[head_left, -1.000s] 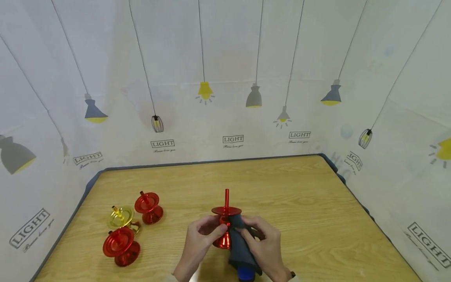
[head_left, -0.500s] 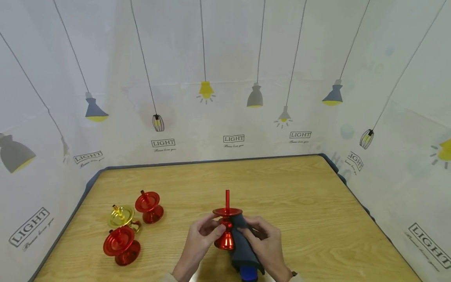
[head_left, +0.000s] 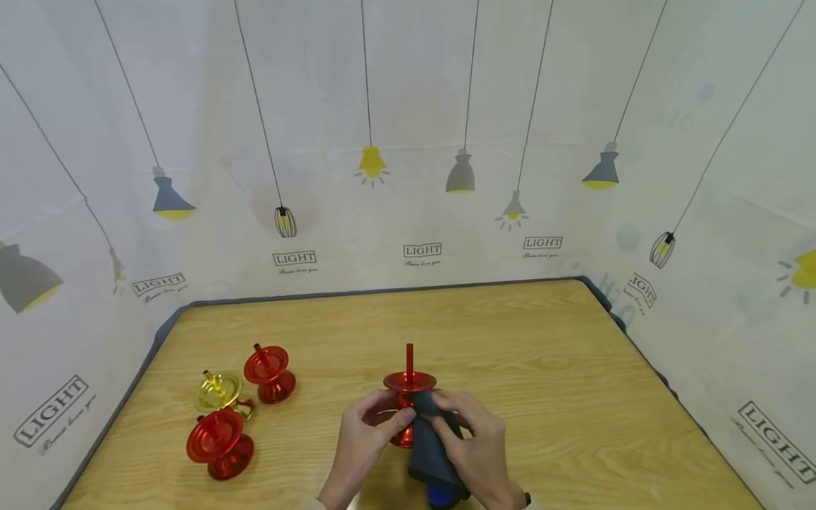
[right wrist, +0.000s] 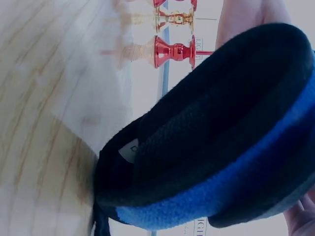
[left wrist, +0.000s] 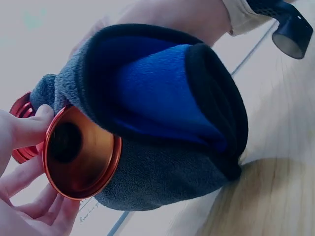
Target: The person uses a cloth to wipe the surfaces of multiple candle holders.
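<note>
Pale sheeting point(head_left: 421, 78) printed with lamps point(head_left: 460, 177) borders a wood-grain table point(head_left: 586, 382) on three sides.

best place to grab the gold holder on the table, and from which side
Probably pinch the upright post of the gold holder from above: it's thin and rises clear of the dish. The front red holder crowds it and the back red holder stands close on its right, so the waist seems to leave less room.

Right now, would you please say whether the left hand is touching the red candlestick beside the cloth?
Touching: in the left wrist view, the left hand grips the red candlestick between thumb and fingers.
</note>
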{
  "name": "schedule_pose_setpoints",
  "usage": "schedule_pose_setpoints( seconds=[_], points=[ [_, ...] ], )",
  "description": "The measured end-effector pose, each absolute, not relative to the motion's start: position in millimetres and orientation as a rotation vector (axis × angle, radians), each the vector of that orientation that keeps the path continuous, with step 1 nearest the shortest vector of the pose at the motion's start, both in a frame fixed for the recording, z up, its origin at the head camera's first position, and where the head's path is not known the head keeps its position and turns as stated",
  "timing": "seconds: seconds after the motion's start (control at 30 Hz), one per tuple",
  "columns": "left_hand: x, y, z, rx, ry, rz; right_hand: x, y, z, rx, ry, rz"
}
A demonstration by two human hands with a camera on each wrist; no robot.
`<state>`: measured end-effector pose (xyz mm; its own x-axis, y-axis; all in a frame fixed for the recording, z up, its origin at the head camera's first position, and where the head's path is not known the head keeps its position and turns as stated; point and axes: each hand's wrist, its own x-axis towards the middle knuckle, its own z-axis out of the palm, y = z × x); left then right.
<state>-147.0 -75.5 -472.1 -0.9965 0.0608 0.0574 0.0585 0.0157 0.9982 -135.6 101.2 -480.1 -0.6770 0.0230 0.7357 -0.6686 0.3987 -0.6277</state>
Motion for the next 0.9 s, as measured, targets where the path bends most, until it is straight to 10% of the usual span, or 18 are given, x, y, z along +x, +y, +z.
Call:
schedule_pose_setpoints(
  seconds=[0.9],
  points=[
    [-148.7,-78.4,-471.8,0.241,2.236,2.154,-139.1,103.5,-481.8,0.488,-1.982,1.698]
  ],
)
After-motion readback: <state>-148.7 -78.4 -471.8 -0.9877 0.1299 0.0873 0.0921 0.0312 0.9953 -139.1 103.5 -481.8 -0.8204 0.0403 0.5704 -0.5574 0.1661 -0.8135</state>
